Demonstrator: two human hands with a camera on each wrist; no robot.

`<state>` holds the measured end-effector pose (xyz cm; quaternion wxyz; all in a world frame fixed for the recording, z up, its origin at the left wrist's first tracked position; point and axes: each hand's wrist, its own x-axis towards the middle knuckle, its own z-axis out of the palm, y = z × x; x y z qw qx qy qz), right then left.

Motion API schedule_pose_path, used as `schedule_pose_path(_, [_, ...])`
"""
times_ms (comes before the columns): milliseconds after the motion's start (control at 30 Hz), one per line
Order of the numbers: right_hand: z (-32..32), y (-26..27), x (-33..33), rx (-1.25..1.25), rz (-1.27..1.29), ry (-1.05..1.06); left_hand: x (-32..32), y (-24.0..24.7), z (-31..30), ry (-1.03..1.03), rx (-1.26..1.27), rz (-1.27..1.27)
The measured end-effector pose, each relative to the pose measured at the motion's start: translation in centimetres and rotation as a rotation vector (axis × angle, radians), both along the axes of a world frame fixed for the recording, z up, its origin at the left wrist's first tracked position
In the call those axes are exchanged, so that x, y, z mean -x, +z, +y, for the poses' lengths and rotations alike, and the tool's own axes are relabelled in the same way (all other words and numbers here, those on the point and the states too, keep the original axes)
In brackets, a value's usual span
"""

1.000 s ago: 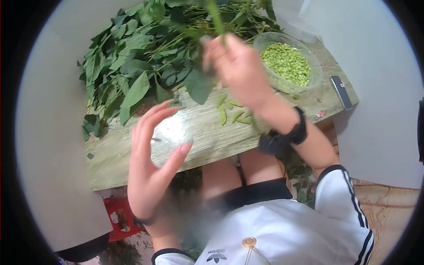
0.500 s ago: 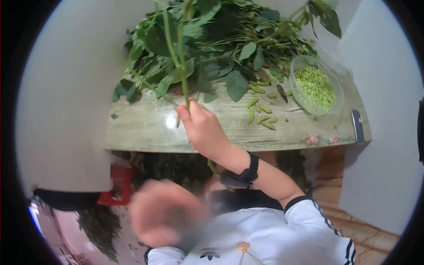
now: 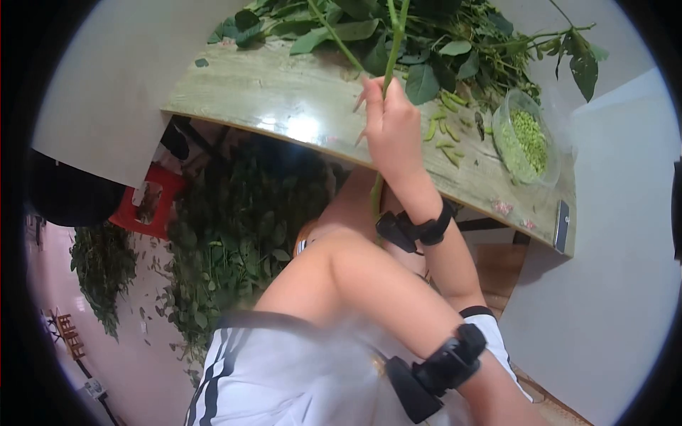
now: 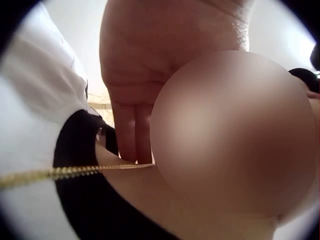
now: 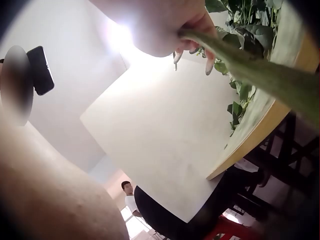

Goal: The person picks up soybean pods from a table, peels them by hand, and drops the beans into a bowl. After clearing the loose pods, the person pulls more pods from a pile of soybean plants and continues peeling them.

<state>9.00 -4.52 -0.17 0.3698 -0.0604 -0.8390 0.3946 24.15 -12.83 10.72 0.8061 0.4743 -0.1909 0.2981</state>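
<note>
My right hand (image 3: 398,128) grips a green plant stem (image 3: 398,35) above the front edge of the table (image 3: 263,85). Its lower end runs down past the wrist, and in the right wrist view the thick stem (image 5: 250,70) comes out of the fist. My left arm is bent across my chest, its hand mostly beyond the lower edge of the head view. In the left wrist view, the left hand (image 4: 140,75) has its fingers straight, pointing down beside the skin at the black collar (image 4: 85,165). A blurred round patch hides part of that view.
Leafy stalks (image 3: 440,50) are heaped at the back of the table. Several green pods (image 3: 447,128) lie beside a clear bowl of shelled beans (image 3: 529,142). A phone (image 3: 561,224) sits at the right edge. Below are a red stool (image 3: 153,202) and piled leaves (image 3: 234,227).
My left hand has moved from over the table back toward my collar. The right hand has come nearer the table's front edge, holding the stem. The head view has shifted.
</note>
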Motion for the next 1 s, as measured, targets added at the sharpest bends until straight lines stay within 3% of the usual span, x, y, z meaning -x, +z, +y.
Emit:
schedule_pose_path(533, [-0.2, -1.7, -0.4, 0.022, -0.048, 0.008, 4.9, 0.7, 1.4, 0.551, -0.521, -0.209])
schedule_pose_path(600, [0.0, -1.7, -0.9, 0.042, -0.053, 0.002, 8.9, -3.1, -2.5, 0.659, -0.354, 0.285])
schedule_pose_path(633, [0.3, -1.6, -1.2, 0.058, -0.073, 0.001, 11.2, -4.6, -4.6, 0.843, -0.103, 0.18])
schedule_pose_path(667, [0.5, -2.0, -1.3, 0.055, -0.047, -0.016, 13.1, -4.1, -8.4, 1.14, 0.351, 0.193])
schedule_pose_path(700, [0.6, -2.7, -1.5, 0.009, -0.029, 0.002, 14.7, -5.4, -8.9, 1.371, 0.42, 0.003])
schedule_pose_path(767, [0.3, -3.1, -1.6, -0.026, 0.002, 0.002, 17.8, -5.6, -10.5, 1.867, 0.395, 0.15])
schedule_pose_path(833, [-0.2, -3.0, -1.6, -0.015, 0.005, 0.111, 19.4, -6.2, -10.6, 2.485, 0.326, 0.816])
schedule_pose_path(867, [-0.6, -3.1, -1.6, -0.012, 0.019, 0.102, 20.2, -5.7, -10.5, 2.539, 0.229, 1.107])
schedule_pose_path(967, [-1.0, -3.0, -1.0, -0.041, 0.044, 0.103, 20.7, -4.3, -7.5, 2.677, -0.019, 0.962])
schedule_pose_path(1000, [-1.2, -2.9, -0.9, -0.036, 0.033, 0.124, 21.7, -3.8, -6.7, 2.687, -0.269, 1.067])
